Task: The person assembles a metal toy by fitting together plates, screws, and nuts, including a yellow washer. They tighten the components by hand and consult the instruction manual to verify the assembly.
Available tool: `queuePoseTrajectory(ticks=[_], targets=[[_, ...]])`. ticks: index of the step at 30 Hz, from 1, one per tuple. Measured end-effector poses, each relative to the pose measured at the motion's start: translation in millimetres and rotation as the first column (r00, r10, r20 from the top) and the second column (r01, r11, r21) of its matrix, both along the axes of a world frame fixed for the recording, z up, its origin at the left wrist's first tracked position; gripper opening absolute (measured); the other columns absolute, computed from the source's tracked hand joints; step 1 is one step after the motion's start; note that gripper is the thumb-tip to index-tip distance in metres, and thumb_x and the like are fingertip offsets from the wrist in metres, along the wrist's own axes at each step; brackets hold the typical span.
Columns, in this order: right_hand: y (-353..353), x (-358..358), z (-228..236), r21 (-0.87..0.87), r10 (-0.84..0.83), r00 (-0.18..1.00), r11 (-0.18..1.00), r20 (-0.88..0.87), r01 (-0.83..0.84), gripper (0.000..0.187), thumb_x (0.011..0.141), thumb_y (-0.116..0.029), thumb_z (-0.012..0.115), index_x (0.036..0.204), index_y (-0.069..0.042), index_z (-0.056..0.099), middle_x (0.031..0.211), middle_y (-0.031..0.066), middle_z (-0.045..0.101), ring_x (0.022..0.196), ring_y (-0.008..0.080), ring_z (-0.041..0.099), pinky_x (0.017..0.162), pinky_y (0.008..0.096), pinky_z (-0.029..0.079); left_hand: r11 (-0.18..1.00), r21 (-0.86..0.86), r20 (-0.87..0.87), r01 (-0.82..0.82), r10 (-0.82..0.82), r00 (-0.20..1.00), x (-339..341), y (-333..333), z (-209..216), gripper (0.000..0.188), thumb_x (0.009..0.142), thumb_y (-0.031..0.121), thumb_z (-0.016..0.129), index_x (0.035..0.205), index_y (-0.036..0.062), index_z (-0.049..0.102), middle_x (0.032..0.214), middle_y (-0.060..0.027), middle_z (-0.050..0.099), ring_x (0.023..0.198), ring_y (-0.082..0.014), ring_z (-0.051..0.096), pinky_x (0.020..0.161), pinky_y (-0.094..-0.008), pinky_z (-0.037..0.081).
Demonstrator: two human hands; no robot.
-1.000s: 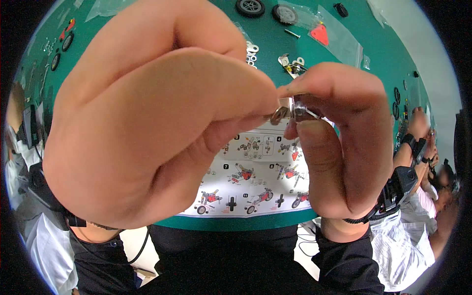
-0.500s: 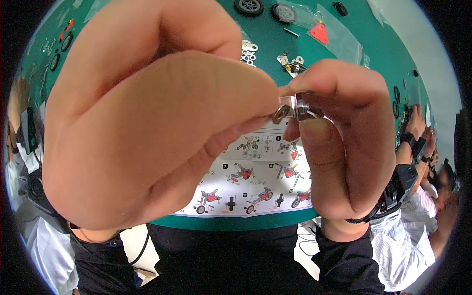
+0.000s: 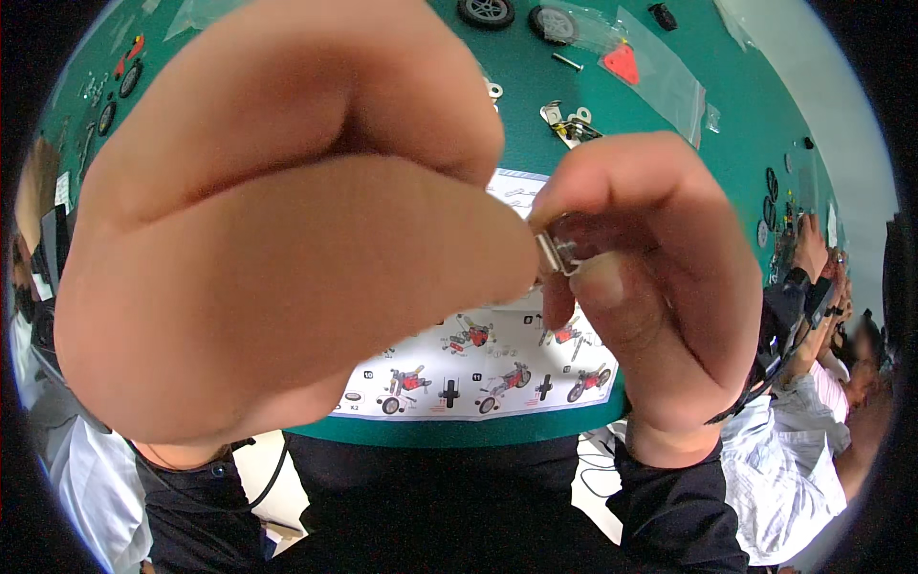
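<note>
Close above an instruction sheet (image 3: 488, 392), my left hand (image 3: 287, 249) and my right hand (image 3: 660, 277) meet at a small shiny metal bracket (image 3: 552, 254). Right thumb and forefinger pinch the bracket, where some metal hardware shows partly. My left thumb and fingers are closed against its left side; that thumb hides most of their grip. Drawings of a red toy motorbike being assembled cover the white sheet. Just beyond my right hand lies a small assembly of metal pieces (image 3: 566, 122) on the green table (image 3: 535, 86).
Toward the back are a black wheel (image 3: 485, 11), another wheel (image 3: 553, 24) under clear plastic, a bolt (image 3: 567, 61) and a red triangular piece (image 3: 622, 63) by a plastic bag (image 3: 669, 96). Other people's hands (image 3: 811, 247) work at the right. More small parts lie far left.
Both hands have shifted slightly lower with the bracket, which has turned between the fingers. My left hand looks larger and now covers the metal rings and nuts behind it.
</note>
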State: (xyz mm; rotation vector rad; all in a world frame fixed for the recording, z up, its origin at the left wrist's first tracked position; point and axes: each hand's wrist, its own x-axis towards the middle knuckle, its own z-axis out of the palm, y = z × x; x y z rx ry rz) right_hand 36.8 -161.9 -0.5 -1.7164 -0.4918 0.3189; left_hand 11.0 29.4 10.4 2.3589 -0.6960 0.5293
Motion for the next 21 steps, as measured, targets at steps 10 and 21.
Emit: queuePoseTrajectory(ticks=[10, 21], targets=[[-13, 20, 9, 0.106, 0.25, 0.883, 0.968, -0.397, -0.226, 0.039, 0.08, -0.025, 0.06, 0.098, 0.008, 0.049, 0.08, 0.011, 0.059, 0.057, 0.0129, 0.055, 0.048, 0.0198, 0.042, 0.99, -0.118, -0.073, 0.084, -0.093, 0.993, -1, -7, 0, 0.01, 0.056, 0.017, 0.067, 0.062, 0.0085, 0.066, 0.07, -0.0048, 0.051, 0.059, -0.017, 0.048, 0.051, -0.0273, 0.033], [-12, 29, -2, -0.179, 0.306, 0.936, 0.944, 0.172, -0.276, 0.025, 0.088, -0.013, 0.051, 0.104, 0.006, 0.046, 0.087, 0.0103, 0.057, 0.072, 0.013, 0.057, 0.059, 0.0219, 0.045, 0.996, 0.057, 0.016, -0.07, 0.07, 0.997, -2, -2, 4, 0.017, 0.062, 0.007, 0.07, 0.077, 0.0027, 0.063, 0.072, -0.0077, 0.05, 0.063, -0.0189, 0.048, 0.055, -0.0269, 0.036]])
